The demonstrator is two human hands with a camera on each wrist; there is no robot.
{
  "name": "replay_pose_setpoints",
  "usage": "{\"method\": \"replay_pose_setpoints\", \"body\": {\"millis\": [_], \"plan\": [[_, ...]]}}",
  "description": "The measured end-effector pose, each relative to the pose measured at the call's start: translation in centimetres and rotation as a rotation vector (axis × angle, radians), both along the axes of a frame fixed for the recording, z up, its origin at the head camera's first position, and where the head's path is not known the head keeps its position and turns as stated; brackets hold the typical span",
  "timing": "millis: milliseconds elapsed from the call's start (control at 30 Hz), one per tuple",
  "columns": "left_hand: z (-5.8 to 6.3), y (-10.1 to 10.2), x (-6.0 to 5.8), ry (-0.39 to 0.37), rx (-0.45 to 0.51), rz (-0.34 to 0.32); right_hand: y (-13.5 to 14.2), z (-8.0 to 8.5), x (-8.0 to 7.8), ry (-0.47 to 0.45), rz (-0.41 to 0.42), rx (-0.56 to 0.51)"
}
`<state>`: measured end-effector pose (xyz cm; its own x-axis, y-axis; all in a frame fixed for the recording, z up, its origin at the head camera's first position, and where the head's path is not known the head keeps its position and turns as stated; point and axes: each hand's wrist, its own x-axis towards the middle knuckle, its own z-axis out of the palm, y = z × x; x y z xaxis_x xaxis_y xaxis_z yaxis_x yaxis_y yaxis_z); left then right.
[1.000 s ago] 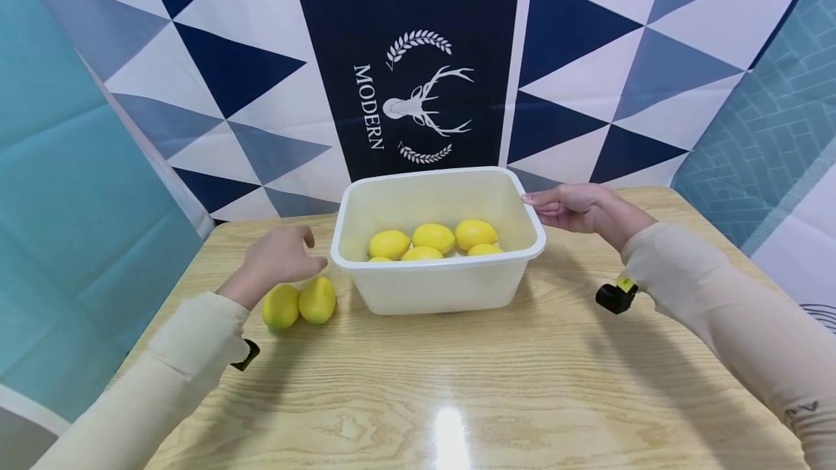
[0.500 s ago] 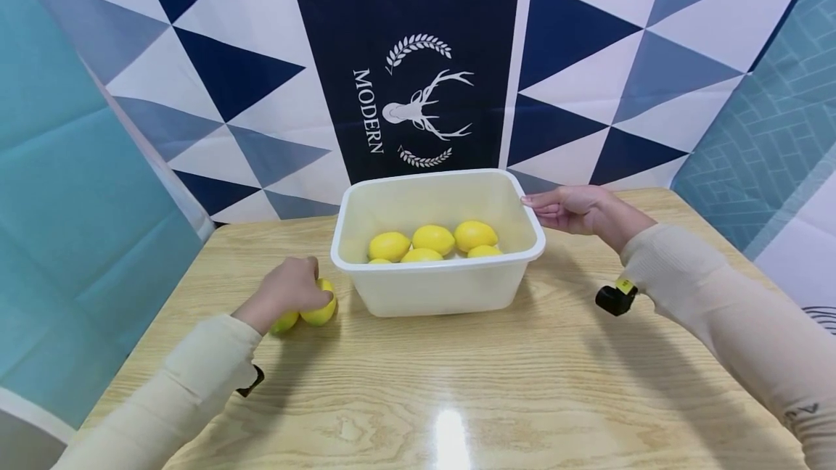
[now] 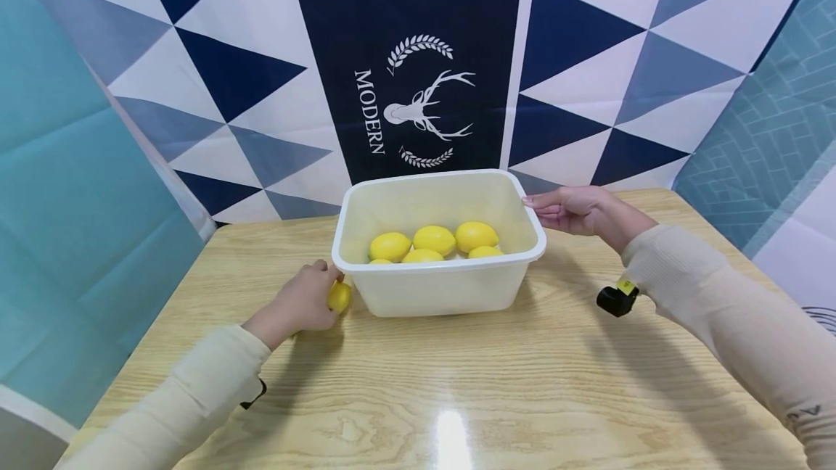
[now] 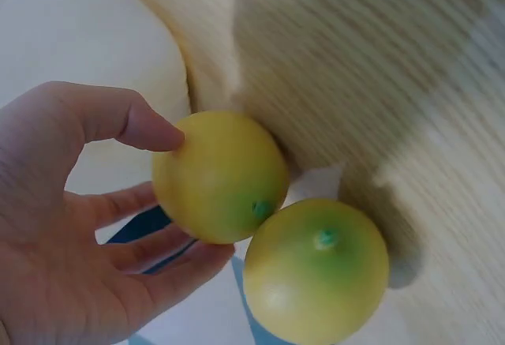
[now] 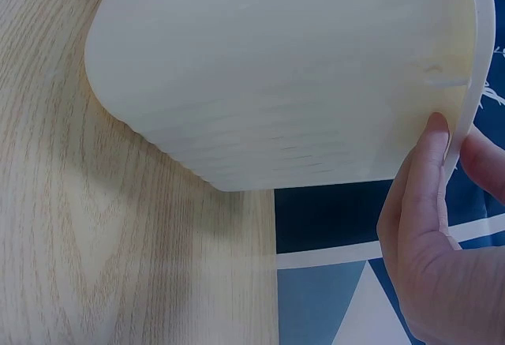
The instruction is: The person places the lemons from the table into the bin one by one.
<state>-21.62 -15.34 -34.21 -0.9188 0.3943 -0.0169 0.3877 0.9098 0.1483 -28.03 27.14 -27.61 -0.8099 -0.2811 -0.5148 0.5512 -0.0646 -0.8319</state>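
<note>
My left hand (image 3: pixel 307 301) is low at the left end of a white plastic tub (image 3: pixel 437 293). Its thumb and fingers hold a yellow lemon (image 4: pixel 221 175) with a green-tinged tip, seen at the tub's lower left corner in the head view. Touching that one in the left wrist view is a second lemon (image 4: pixel 316 275), which the hand hides almost wholly from the head view. At the tub's right end, my right hand (image 3: pixel 575 210) pinches the rim (image 5: pixel 478 53), fingers flat against the outer wall and thumb across the edge. Several lemons (image 3: pixel 434 239) lie inside the tub.
Everything stands on a light wood-grain table (image 3: pixel 418 376). A patterned cloth (image 3: pixel 242 78) with triangles and a deer print hangs right behind it. Teal cloth (image 3: pixel 78 187) borders the left side. Small black cameras hang at both sleeves.
My left hand has come down over the two lemons beside the tub, taken hold of one and shifted it right, toward the tub. The right hand stays at the rim.
</note>
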Motion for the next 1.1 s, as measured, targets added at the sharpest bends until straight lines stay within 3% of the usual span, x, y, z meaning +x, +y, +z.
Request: {"method": "replay_pose_setpoints", "body": {"millis": [300,533,867,1100], "plan": [[-1.1,0.1,0.7,0.039,-0.001,-0.095,0.1,0.1,0.1,-0.008,-0.014,-0.017],[-1.6,0.0,1.2,0.019,-0.037,-0.143,0.1,0.0,0.1,-0.001,-0.007,-0.014],[-1.0,-0.8,1.1,-0.067,-0.008,-0.270,0.2,0.0,0.2,-0.011,-0.003,-0.021],[-0.6,-1.4,1.1,-0.122,-0.020,-0.306,0.2,0.0,0.1,-0.001,0.002,-0.013]]}}
